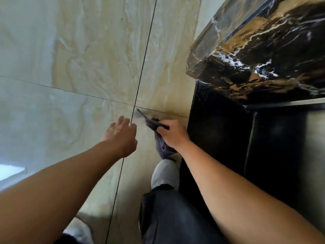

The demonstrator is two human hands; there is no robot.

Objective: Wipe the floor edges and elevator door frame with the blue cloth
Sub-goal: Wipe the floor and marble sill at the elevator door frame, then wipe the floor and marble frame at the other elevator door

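Blue cloth (159, 136) is bunched in the right hand (173, 133), which is clenched around its middle. Its long axis runs from a tip near the crossing of the tile joints back toward the person's grey shoe (164, 171), where the other end hangs (it looks more slate than blue in this light). It is low over the beige floor tile (88, 55), just beside the black strip (219, 131) at the foot of the dark marble door frame (263, 55). The left hand (123, 134) hovers with fingers spread, holding nothing.
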